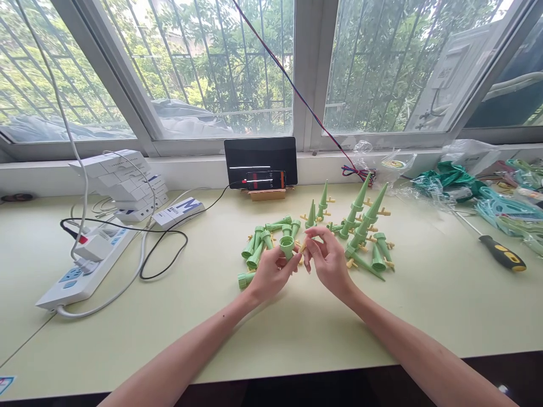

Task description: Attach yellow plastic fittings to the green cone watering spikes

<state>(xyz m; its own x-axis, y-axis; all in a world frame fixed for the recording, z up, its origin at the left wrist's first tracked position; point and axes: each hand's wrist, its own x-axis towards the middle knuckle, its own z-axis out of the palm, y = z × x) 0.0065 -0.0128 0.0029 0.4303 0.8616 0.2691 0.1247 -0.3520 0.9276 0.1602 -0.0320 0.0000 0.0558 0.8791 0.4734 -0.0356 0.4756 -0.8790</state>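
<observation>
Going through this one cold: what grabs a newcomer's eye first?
The green cup-ended piece in the grip of the left hand, near center, with the right hand beside it at a small yellow part. Then the tip-up green spikes beyond, rightward; farther right, a black-and-yellow screwdriver.

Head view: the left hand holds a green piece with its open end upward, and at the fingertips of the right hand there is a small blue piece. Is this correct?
Not fully: the small piece at the fingertips of the right hand is yellow, not blue, as the head view shows. The rest is right.
</observation>
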